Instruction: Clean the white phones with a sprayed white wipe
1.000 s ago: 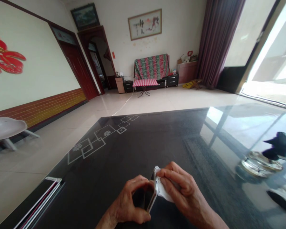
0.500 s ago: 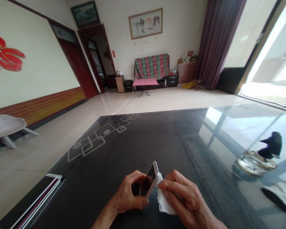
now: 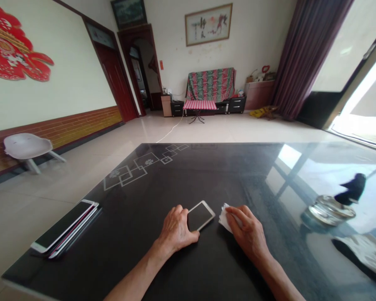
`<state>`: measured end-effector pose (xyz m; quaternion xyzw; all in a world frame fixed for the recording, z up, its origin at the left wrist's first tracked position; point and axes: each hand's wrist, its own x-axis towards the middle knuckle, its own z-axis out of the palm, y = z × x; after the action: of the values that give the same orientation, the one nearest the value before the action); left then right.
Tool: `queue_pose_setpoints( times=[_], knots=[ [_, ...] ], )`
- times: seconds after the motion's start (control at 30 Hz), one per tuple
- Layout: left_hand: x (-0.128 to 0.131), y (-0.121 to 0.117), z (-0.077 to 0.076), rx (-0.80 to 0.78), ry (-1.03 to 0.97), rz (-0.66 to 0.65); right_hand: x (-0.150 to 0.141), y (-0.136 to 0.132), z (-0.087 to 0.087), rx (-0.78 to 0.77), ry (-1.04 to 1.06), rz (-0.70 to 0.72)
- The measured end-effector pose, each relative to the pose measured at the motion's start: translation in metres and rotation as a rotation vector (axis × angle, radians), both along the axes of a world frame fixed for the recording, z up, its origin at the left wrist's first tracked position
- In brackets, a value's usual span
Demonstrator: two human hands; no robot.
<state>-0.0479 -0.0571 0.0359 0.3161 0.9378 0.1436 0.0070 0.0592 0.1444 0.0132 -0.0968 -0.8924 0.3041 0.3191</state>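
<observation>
A white-framed smartphone (image 3: 201, 215) with a dark screen is at the middle of the glossy black table (image 3: 163, 267), screen facing up. My left hand (image 3: 177, 228) grips its left end between thumb and fingers, which cover that part. To the right, apart from the phone, my right hand (image 3: 246, 228) pinches a crumpled white tissue (image 3: 226, 217) low over the tabletop. At the table's left edge lies a stack of several phones (image 3: 65, 228), the topmost with a white frame.
On the right stands a clear glass bottle (image 3: 331, 210) with a black spray top. Nearer me lies a white and dark cloth-like item (image 3: 362, 253). Across the floor are a white chair (image 3: 28, 146) and a small table with a checked cover (image 3: 200, 105).
The phone has gone from tilted upright to nearly flat, low at the table. My right hand with the tissue has moved away from its edge to the right. The camera view has shifted.
</observation>
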Motion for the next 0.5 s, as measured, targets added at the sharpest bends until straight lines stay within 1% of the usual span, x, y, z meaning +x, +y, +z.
queue_pose_setpoints(
  times=[0.13, 0.33, 0.4, 0.5],
  knots=[
    [0.003, 0.0, 0.001, -0.029, 0.003, 0.018, -0.013, -0.006, 0.002, 0.063, -0.086, 0.045],
    [0.003, 0.0, 0.006, -0.05, -0.009, 0.008, -0.052, -0.011, 0.012, 0.144, -0.205, 0.141],
    [0.003, 0.0, 0.007, -0.055, -0.018, 0.008, -0.064, -0.01, 0.013, 0.164, -0.253, 0.153],
    [0.001, 0.0, 0.008, -0.06, -0.034, 0.007, -0.075, -0.009, 0.011, 0.189, -0.34, 0.146]
  ],
)
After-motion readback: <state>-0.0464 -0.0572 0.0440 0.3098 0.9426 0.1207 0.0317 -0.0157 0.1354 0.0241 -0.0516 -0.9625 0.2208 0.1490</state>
